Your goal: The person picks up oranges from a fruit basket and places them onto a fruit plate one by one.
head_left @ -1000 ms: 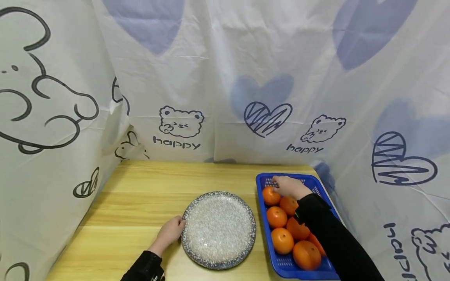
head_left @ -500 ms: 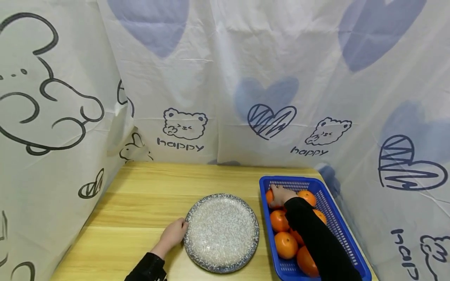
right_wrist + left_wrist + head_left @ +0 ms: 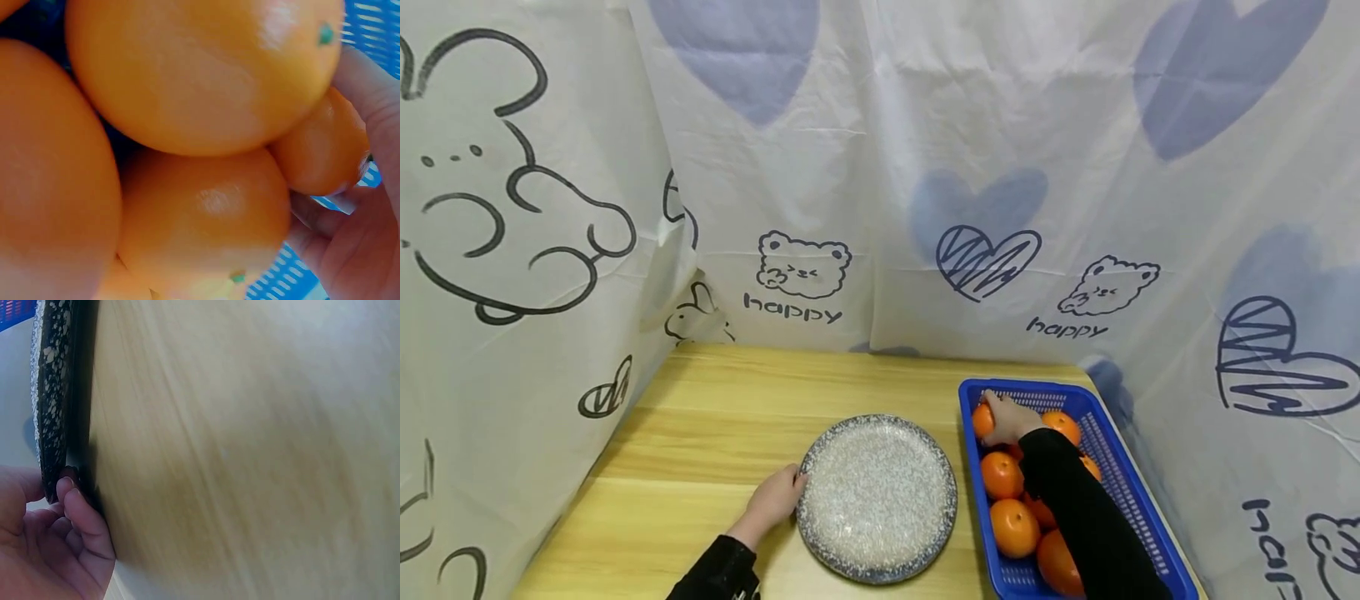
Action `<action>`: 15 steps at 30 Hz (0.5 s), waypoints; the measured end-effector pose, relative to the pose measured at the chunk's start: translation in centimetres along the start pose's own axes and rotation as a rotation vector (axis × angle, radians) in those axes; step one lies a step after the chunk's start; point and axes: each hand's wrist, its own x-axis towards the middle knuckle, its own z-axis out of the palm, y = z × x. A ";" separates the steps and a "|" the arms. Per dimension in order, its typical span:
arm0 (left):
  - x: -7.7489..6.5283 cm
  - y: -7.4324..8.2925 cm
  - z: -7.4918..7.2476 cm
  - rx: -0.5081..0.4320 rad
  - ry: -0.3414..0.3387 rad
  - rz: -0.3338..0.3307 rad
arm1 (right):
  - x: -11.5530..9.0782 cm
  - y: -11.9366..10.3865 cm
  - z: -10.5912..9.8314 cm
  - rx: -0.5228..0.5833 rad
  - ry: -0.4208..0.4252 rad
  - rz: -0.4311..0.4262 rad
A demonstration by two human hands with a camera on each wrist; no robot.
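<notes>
In the head view, my left hand (image 3: 775,498) pinches the left rim of a round speckled grey plate (image 3: 876,500) lying on the table. The left wrist view has the plate's dark, white-flecked edge (image 3: 55,394) between thumb and fingers. Over at the right, my right hand (image 3: 1009,418) is inside a blue plastic basket (image 3: 1120,450), its thumb and fingers around an orange (image 3: 982,421) in the far left corner. The right wrist view shows this smaller orange (image 3: 325,147) between the thumb and the fingers (image 3: 315,219), beside bigger oranges (image 3: 206,212).
Several more oranges (image 3: 1015,528) fill the basket's left and middle parts, some hidden by the black sleeve (image 3: 1082,508). The wooden table (image 3: 722,400) runs back to a white printed cloth (image 3: 895,292), which also hangs along both sides.
My right hand has lowered from the basket's back end and closed around the far left orange. The left hand keeps its grip on the plate. The head view has shifted slightly.
</notes>
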 end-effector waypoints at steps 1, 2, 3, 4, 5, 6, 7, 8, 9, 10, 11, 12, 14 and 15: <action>0.0 0.0 -0.1 0.004 0.000 0.004 | 2.5 0.6 -0.9 -0.222 0.015 -0.095; 0.0 0.0 -0.2 0.011 0.003 0.012 | 5.1 0.9 -1.9 -0.423 0.044 -0.175; 0.0 0.0 -0.3 0.010 0.003 0.011 | 6.8 1.4 -2.5 -0.556 0.040 -0.225; 0.0 0.0 -0.3 0.010 0.004 0.011 | 7.9 1.3 -3.0 -0.663 0.025 -0.216; 0.1 0.0 -0.4 0.010 0.002 0.009 | 8.8 1.0 -3.5 -0.750 0.028 -0.212; 0.1 0.0 -0.5 0.008 -0.001 0.004 | 9.1 0.4 -3.8 -0.799 0.019 -0.194; 0.1 0.0 -0.5 0.007 -0.004 -0.001 | 9.0 -0.5 -4.0 -0.840 0.022 -0.174; 0.2 0.0 -0.5 0.007 -0.008 -0.007 | 8.9 -1.4 -4.2 -0.865 0.019 -0.156; 0.2 0.0 -0.5 0.005 -0.011 -0.014 | 8.5 -2.4 -4.4 -0.895 0.023 -0.140; 0.2 0.0 -0.5 0.005 -0.014 -0.019 | 8.0 -3.6 -4.5 -0.928 0.034 -0.124; 0.2 0.0 -0.5 0.006 -0.017 -0.023 | 7.3 -4.8 -4.6 -0.964 0.046 -0.128; 0.2 0.0 -0.5 0.006 -0.020 -0.023 | 6.6 -5.9 -4.6 -0.996 0.063 -0.138; 0.1 0.1 -0.4 0.005 -0.022 -0.019 | 5.4 -8.2 -4.2 -1.042 0.093 -0.175; 0.1 0.1 -0.4 0.009 -0.023 -0.015 | 4.8 -9.4 -3.7 -1.054 0.105 -0.203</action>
